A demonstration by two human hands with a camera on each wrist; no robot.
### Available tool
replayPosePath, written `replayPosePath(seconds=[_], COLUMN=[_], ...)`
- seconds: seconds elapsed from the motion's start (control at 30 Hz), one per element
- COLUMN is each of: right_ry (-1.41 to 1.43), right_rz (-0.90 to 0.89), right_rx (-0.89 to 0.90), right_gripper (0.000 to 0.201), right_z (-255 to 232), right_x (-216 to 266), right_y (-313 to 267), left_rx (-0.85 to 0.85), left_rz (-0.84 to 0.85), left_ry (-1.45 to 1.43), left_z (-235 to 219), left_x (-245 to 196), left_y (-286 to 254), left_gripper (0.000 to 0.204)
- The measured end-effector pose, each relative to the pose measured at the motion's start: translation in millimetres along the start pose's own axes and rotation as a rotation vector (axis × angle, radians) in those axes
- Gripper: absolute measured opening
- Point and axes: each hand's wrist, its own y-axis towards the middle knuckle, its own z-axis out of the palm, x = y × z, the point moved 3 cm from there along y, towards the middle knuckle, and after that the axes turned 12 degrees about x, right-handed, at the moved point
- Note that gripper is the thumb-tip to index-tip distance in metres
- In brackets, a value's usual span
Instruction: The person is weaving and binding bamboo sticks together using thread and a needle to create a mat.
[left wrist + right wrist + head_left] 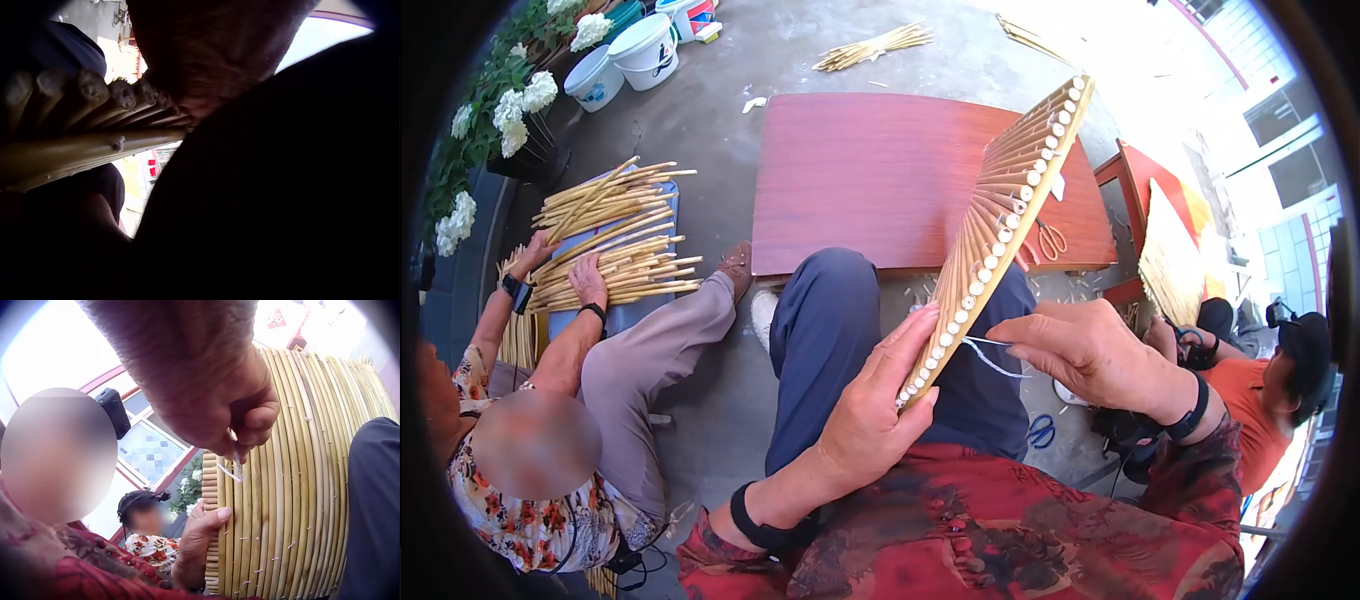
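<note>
A panel of stitched straw-coloured stalks (998, 240) stands tilted across my lap, its round cut ends lined up along one edge. My left hand (870, 415) grips its near lower corner, the thumb over one face, as the right wrist view also shows. Just right of the panel's edge, my right hand (1090, 350) pinches a white thread (1000, 366) between thumb and forefinger. In the right wrist view a loop of the thread (232, 472) hangs against the stalks, where short stitches dot the surface. The left wrist view is mostly dark, with stalk ends (94, 87) close by.
Beyond my knees is a low reddish table (850, 180) with orange-handled scissors (1052, 240) on it. Blue-handled scissors (1041, 431) lie on the floor. At left a person handles loose stalks (615, 240); at right another person sits near a second panel (1170, 255). Buckets (645, 50) stand at the back left.
</note>
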Motion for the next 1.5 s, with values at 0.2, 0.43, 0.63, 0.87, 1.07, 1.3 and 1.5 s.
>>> replayPosePath(seconds=[0.2,0.43,0.63,0.87,1.07,1.3,1.5], right_ry=[0.114,-0.079,-0.164,-0.305,-0.263,-0.252,-0.262], right_rz=[0.15,0.025,-0.016,-0.048,0.037,-0.075,-0.089], right_rx=[0.006,-0.041,-0.094,-0.137,-0.075,-0.162,-0.176], right_gripper=[0.026,0.03,0.031,0.031,0.02,0.033,0.031], right_z=[4.7,-1.8,9.9,5.5,4.6,12.5,11.7], right_x=[4.3,13.1,12.0,15.8,13.5,15.3,14.4], right_y=[-8.3,-15.1,-12.6,-1.4,-3.6,2.5,5.9], left_rx=[0.066,0.102,0.097,0.07,0.059,0.074,0.071], left_rz=[0.055,0.137,0.144,0.137,0.176,0.174,0.176], left_ry=[-0.063,0.011,-0.013,-0.016,-0.009,0.004,0.026], left_z=[2.3,5.8,1.8,-4.4,-3.0,-4.4,-5.9], left_x=[-0.8,-6.0,-3.5,-2.5,-1.6,-4.2,-3.4], left_y=[6.6,8.6,7.6,6.2,6.6,7.7,7.8], left_gripper=[0.061,0.064,0.066,0.068,0.07,0.068,0.067])
